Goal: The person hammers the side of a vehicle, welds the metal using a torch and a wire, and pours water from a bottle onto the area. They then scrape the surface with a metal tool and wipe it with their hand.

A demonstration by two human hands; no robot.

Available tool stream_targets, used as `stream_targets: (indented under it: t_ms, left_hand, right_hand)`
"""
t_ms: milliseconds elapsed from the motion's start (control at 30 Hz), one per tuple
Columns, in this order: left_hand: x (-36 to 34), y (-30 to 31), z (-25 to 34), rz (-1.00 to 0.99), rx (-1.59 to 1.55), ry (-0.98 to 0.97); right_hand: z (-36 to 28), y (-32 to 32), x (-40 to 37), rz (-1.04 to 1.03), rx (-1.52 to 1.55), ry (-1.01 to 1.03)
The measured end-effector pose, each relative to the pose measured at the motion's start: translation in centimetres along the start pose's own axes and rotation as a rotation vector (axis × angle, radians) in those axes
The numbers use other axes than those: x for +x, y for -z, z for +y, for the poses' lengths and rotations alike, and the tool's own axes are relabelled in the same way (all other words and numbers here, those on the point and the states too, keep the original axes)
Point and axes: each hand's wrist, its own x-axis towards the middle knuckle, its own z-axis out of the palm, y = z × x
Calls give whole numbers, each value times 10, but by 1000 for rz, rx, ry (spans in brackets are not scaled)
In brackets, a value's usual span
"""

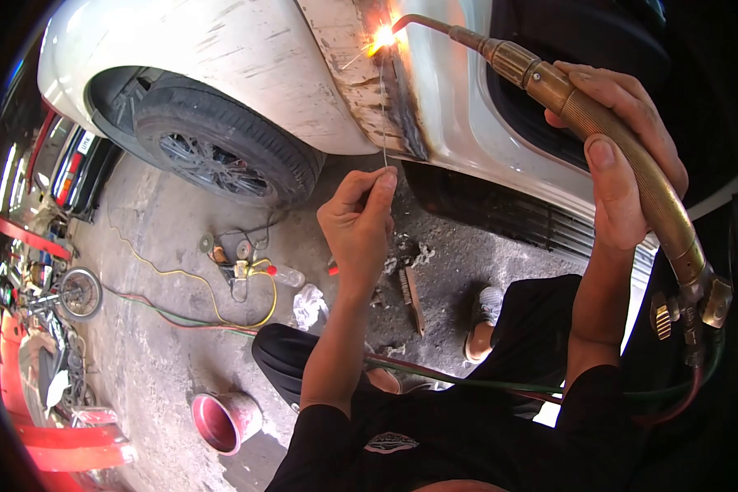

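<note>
My right hand (pixel 623 156) is wrapped round the ribbed brass handle of a welding torch (pixel 578 98). The torch's bent tip ends at a bright flame (pixel 383 38) on the white car body (pixel 246 66), with sparks around it. Between thumb and fingers my left hand (pixel 361 213) pinches a thin filler rod (pixel 384 115), which runs up to the glowing spot. Below the flame, a dark scorched seam (pixel 400 107) runs down the panel to its lower edge.
A car wheel (pixel 221 152) is at the left. On the concrete floor lie a wire brush (pixel 412 299), a white rag (pixel 309 307), a grinder-like tool (pixel 236 266) and a yellow cord (pixel 213 287). Red and green hoses (pixel 467 381) cross my lap. A red bucket (pixel 217 422) stands lower left.
</note>
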Motion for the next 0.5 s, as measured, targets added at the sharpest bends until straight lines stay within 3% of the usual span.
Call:
stream_targets:
  t_ms: [500]
  left_hand:
    - [2, 0, -1, -8, -26, 29]
  right_hand:
    - [2, 0, -1, 16, -5, 20]
